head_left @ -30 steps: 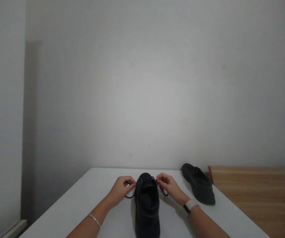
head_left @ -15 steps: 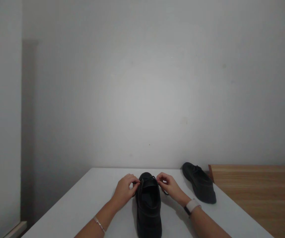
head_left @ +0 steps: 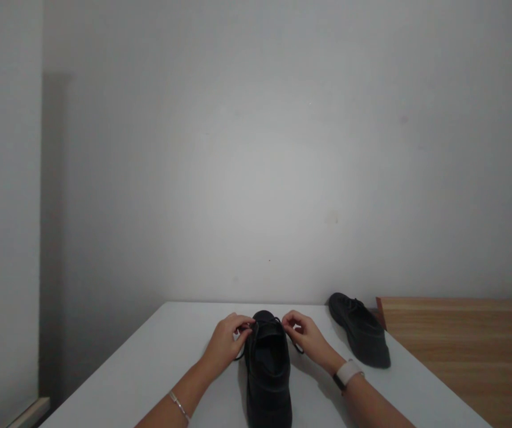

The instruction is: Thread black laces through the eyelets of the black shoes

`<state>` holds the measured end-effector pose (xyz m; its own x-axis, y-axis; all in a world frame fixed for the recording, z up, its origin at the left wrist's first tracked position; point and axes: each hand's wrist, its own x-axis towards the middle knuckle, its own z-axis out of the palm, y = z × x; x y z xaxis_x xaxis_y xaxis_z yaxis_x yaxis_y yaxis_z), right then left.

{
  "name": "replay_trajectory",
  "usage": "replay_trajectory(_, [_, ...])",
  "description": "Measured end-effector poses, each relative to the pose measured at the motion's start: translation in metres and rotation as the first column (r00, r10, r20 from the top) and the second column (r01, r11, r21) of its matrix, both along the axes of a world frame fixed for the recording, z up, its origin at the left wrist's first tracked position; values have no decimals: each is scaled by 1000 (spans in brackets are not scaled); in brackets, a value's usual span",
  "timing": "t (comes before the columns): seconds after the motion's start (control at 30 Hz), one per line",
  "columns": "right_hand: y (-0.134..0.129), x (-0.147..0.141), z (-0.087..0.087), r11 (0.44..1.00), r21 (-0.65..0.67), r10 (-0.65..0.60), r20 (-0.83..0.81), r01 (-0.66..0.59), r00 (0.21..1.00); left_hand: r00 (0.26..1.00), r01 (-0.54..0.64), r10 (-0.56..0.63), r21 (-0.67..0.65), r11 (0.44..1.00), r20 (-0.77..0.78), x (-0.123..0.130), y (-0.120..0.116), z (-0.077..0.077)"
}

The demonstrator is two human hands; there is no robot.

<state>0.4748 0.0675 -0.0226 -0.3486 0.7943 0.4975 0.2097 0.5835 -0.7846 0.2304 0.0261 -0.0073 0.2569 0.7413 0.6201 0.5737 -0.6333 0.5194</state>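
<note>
A black lace-up shoe (head_left: pixel 269 392) stands on the white table, toe toward the wall and heel toward me. At the left of its lacing, my left hand (head_left: pixel 229 339) pinches a black shoelace between thumb and fingers; a bit of lace hangs below it. My right hand (head_left: pixel 303 333) pinches the lace on the other side, with a loose length (head_left: pixel 294 343) dangling under the fingers. The lace across the shoe's tongue is dark on dark, so I cannot tell how it is knotted.
A second black shoe (head_left: pixel 360 333) lies at the table's far right edge, close to the wall. The white table (head_left: pixel 149 362) narrows toward the plain wall (head_left: pixel 256 178). Beyond its right edge is a wood-grain board (head_left: pixel 456 351).
Both hands stay almost in place at the lacing. My left fingertips have shifted slightly up and toward the shoe, and more of the lace shows beneath each hand.
</note>
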Motion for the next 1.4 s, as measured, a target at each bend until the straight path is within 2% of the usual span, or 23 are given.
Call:
replay_trajectory(0.33, [3,-2,-6,997,-76,25,-49,-29,998,999,-34,34,-50,998,11,0,3,-3])
replay_trajectory(0.47, [2,-4,-4,990,-127,43,-75,-53,996,1000,-12,12,-5,1000,18,-1,5,-5])
replay_trajectory(0.6, [1,-3,1,994,-107,-46,-79,37,996,999,-32,31,37,999,32,-3,9,-5])
replay_trajectory(0.7, [0,-1,5,994,-63,-94,-45,91,995,999,-26,27,-18,999,40,-4,10,-6])
replay_trajectory(0.9, [-3,-3,7,990,-136,25,-81,-36,996,989,71,-55,-119,990,134,-2,8,-2])
replay_trajectory(1.0, [-6,-4,9,993,-111,24,-102,-35,994,981,110,-78,-185,977,176,1,8,4])
replay_trajectory(1.07, [-11,-4,14,999,-48,0,-22,-1,1000,976,132,-76,-279,951,203,4,9,11])
replay_trajectory(1.13, [-20,-5,26,998,47,-56,128,50,990,981,113,-42,-388,915,187,9,8,24])
replay_trajectory(1.2, [-32,-8,42,983,159,-134,288,90,948,999,29,-9,-430,902,49,16,5,41])
replay_trajectory(1.27, [-42,-14,61,966,249,-173,432,67,885,976,-72,-5,-344,936,-219,25,2,58])
replay_trajectory(1.33, [-47,-23,77,947,313,-251,594,68,764,907,-130,7,-264,956,-422,34,3,70])
replay_trajectory(1.4, [-46,-34,86,935,346,-321,731,78,602,885,-145,13,-249,958,-465,44,9,74])
